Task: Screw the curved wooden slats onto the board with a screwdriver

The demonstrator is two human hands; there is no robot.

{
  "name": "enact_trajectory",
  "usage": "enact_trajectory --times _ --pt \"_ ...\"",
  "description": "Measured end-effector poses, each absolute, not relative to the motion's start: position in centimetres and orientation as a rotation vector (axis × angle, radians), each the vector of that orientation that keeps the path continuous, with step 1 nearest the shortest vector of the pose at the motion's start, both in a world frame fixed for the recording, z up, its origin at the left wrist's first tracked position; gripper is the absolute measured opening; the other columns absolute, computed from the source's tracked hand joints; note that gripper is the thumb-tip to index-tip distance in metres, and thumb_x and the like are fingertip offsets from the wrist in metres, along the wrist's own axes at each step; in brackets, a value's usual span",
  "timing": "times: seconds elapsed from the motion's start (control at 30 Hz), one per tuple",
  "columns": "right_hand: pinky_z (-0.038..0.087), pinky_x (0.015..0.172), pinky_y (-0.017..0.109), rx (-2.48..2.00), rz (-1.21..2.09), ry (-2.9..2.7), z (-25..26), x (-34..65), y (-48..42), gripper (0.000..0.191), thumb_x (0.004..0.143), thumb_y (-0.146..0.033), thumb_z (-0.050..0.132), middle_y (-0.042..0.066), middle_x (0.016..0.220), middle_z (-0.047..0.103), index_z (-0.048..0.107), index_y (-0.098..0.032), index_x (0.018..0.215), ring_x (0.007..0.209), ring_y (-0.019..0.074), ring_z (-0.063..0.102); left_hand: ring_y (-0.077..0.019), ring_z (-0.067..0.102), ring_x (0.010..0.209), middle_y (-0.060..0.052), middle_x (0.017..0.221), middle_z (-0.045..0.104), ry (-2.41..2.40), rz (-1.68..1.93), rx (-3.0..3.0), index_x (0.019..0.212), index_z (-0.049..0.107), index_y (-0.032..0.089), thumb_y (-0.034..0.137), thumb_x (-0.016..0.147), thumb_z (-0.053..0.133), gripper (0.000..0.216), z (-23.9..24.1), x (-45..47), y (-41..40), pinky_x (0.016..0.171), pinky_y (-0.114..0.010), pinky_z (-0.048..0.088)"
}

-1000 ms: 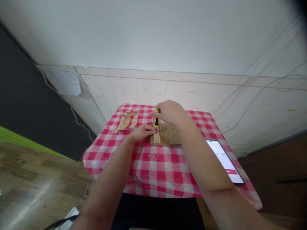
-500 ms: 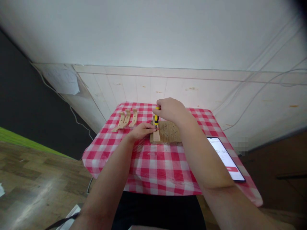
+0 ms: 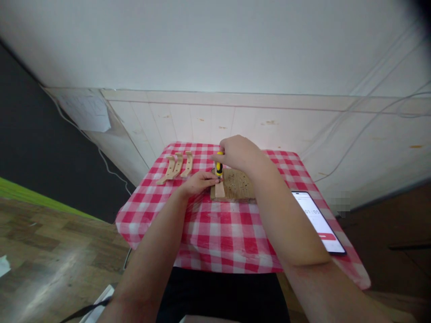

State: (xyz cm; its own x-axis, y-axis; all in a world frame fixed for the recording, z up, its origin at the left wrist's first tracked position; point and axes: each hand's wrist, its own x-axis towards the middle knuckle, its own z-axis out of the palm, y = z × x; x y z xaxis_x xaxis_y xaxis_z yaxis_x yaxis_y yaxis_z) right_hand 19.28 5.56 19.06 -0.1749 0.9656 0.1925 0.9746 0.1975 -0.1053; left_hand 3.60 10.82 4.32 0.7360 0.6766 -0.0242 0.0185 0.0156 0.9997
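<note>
My right hand (image 3: pixel 237 153) is closed round the top of a yellow and black screwdriver (image 3: pixel 219 168), which stands upright on a light wooden strip (image 3: pixel 220 190). The strip lies on a brown wooden board (image 3: pixel 238 188) with small holes. My left hand (image 3: pixel 199 182) rests on the cloth just left of the strip, its fingertips pinched together at the screwdriver's tip; what they hold is too small to see.
Three curved wooden pieces (image 3: pixel 176 168) lie at the far left of the small table with a red and white checked cloth (image 3: pixel 215 233). A phone (image 3: pixel 319 220) with a lit screen lies at the right edge. White panelled wall behind, wooden floor to the left.
Both hands stay at the screwdriver and the strip. The view has shifted slightly, so everything sits a little higher in the picture.
</note>
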Motion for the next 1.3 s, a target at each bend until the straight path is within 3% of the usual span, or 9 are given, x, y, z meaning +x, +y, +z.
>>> enact_trajectory --times 0.23,0.37,0.5,0.73,0.9,1.1,1.2,1.3 --pt "0.041 0.072 0.026 -1.581 0.152 -2.398 19.1 20.3 5.5 0.03 0.083 -0.017 0.048 0.009 0.102 0.071 0.071 -0.017 0.103 0.085 0.0167 0.062 -0.0132 0.058 0.072 -0.008 0.082 0.069 0.616 0.58 1.477 0.084 0.075 0.01 0.04 0.066 0.078 0.035 4.1 3.6 10.9 0.07 -0.027 0.041" --pt "0.037 0.06 0.027 -1.643 0.122 -2.417 19.3 20.9 5.3 0.025 0.085 -0.028 0.05 0.008 0.085 0.071 0.071 -0.017 0.091 0.068 0.0161 0.059 -0.0113 0.056 0.067 -0.006 0.075 0.067 0.615 0.569 1.46 0.081 0.075 0.01 0.04 0.066 0.078 0.034 4.1 3.7 10.9 0.065 -0.026 0.039" --pt "0.036 0.059 0.03 -1.845 -0.064 -2.285 18.9 20.4 5.7 0.035 0.083 -0.044 0.054 0.012 0.079 0.068 0.07 -0.014 0.085 0.069 0.0196 0.058 -0.0117 0.056 0.067 -0.007 0.077 0.068 0.599 0.58 1.438 0.079 0.075 0.01 0.039 0.065 0.079 0.033 4.4 3.7 10.8 0.066 -0.026 0.04" --pt "0.035 0.06 0.026 -1.569 0.129 -2.421 19.0 20.1 5.3 0.022 0.085 -0.026 0.047 0.006 0.084 0.069 0.067 -0.018 0.085 0.068 0.0141 0.056 -0.0112 0.057 0.069 -0.005 0.075 0.067 0.601 0.581 1.401 0.077 0.075 0.01 0.039 0.063 0.081 0.032 5.0 3.7 10.2 0.072 -0.027 0.042" --pt "0.036 0.058 0.029 -1.781 -0.036 -2.291 18.6 19.9 5.8 0.032 0.081 -0.043 0.055 0.011 0.082 0.069 0.068 -0.015 0.085 0.071 0.02 0.059 -0.0131 0.059 0.071 -0.008 0.081 0.069 0.595 0.571 1.399 0.08 0.075 0.01 0.04 0.062 0.082 0.036 4.8 3.8 10.4 0.07 -0.027 0.042" --pt "0.042 0.072 0.027 -1.584 0.13 -2.317 18.8 19.9 5.4 0.031 0.084 -0.03 0.052 0.008 0.101 0.071 0.067 -0.018 0.11 0.083 0.0177 0.062 -0.0132 0.058 0.072 -0.007 0.079 0.069 0.591 0.59 1.418 0.078 0.075 0.01 0.04 0.062 0.081 0.033 4.8 3.8 10.5 0.072 -0.028 0.042" --pt "0.042 0.072 0.025 -1.549 0.22 -2.346 19.3 20.2 5.0 0.027 0.083 -0.023 0.05 0.006 0.101 0.071 0.07 -0.02 0.1 0.083 0.0159 0.062 -0.0136 0.058 0.073 -0.008 0.081 0.069 0.596 0.578 1.433 0.082 0.076 0.011 0.04 0.064 0.08 0.035 4.8 3.7 10.5 0.074 -0.029 0.042" --pt "0.041 0.066 0.027 -1.624 0.103 -2.327 19.3 20.3 5.1 0.023 0.082 -0.029 0.052 0.008 0.091 0.071 0.071 -0.018 0.09 0.076 0.0176 0.062 -0.0136 0.059 0.075 -0.008 0.084 0.069 0.603 0.568 1.433 0.085 0.076 0.011 0.04 0.065 0.079 0.035 4.7 3.6 10.4 0.073 -0.028 0.042"
